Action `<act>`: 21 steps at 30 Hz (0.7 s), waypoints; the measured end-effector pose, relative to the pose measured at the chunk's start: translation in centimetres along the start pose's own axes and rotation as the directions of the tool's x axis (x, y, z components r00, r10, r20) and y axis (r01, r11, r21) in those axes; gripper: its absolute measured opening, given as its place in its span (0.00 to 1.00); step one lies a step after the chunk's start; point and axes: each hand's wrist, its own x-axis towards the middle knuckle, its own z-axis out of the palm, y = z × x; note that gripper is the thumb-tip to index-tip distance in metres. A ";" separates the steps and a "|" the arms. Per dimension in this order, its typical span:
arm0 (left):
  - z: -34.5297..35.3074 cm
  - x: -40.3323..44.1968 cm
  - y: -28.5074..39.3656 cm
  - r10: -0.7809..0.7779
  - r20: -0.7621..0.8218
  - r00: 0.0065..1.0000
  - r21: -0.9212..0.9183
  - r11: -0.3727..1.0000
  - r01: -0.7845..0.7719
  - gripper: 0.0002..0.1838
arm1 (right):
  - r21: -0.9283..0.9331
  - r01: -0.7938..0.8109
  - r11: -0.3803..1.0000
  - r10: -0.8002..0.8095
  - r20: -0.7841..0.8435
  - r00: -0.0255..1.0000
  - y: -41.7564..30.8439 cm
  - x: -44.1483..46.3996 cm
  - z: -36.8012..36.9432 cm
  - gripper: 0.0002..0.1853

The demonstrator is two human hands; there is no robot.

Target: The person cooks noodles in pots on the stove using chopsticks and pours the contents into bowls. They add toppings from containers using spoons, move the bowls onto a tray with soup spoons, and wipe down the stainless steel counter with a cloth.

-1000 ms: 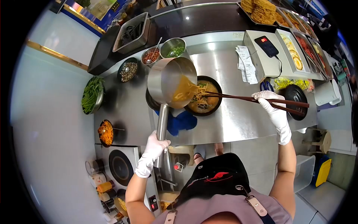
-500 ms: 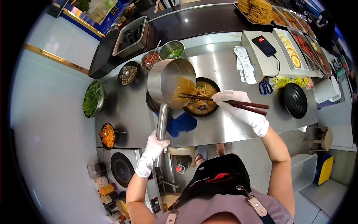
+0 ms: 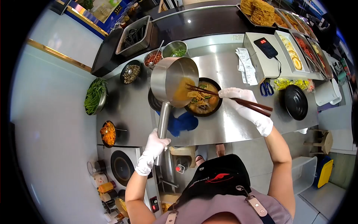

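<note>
My gloved left hand (image 3: 153, 146) is wrapped round the long handle of a steel saucepan (image 3: 161, 80). The pan is tilted to the right, its rim over the left side of a black bowl (image 3: 218, 109); brownish broth (image 3: 185, 89) lies inside the pan near that rim. Noodles and other food in broth (image 3: 203, 102) fill the bowl. In my gloved right hand (image 3: 242, 102) are dark wooden chopsticks (image 3: 257, 107), their tips at the pan's mouth. Under the pan, another black dish (image 3: 154, 101) is mostly hidden. A blue cloth (image 3: 182, 124) lies below the bowl.
On the steel counter (image 3: 231, 127) stand bowls of greens (image 3: 95, 98), shredded carrot (image 3: 108, 133), chopped brown food (image 3: 131, 73), red bits (image 3: 153, 58) and green onion (image 3: 179, 53). To the right are blue scissors (image 3: 266, 89), receipts (image 3: 246, 67) and an empty black bowl (image 3: 295, 102).
The chopstick tips have shifted slightly up and right, from the broth inside the pan toward its rim. My right hand has moved a little right. The pan stays tilted over the bowl.
</note>
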 end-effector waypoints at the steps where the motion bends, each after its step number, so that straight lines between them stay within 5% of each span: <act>1: 0.1 0.1 0.0 -0.007 0.006 1.000 -0.006 1.000 0.007 0.20 | -0.076 0.022 0.997 -0.020 0.032 0.999 -0.5 -0.5 -0.6 0.09; 5: 0.2 0.3 -0.2 -0.016 -0.002 1.000 -0.007 1.000 0.016 0.19 | -0.156 0.050 0.987 -0.043 0.050 0.998 -2.4 -2.2 -3.2 0.07; 7: 0.4 0.5 -0.5 0.013 -0.014 1.000 -0.011 1.000 -0.013 0.19 | -0.046 -0.043 0.998 0.043 -0.010 0.999 -3.2 -2.2 -3.2 0.06; 9: 0.5 0.1 -0.3 -0.003 -0.002 1.000 -0.020 1.000 0.003 0.19 | -0.019 0.054 0.998 -0.054 -0.050 0.997 -3.0 -1.8 -2.8 0.07; 13: 0.3 -0.1 0.5 -0.024 0.006 1.000 0.005 1.000 0.024 0.19 | 0.057 0.037 0.998 -0.039 0.037 0.999 -1.2 -0.4 -0.5 0.08; 21: 0.4 -0.1 0.2 -0.027 -0.014 1.000 0.014 1.000 0.027 0.19 | -0.151 0.092 0.984 -0.094 -0.005 0.996 -2.4 -3.9 -5.2 0.07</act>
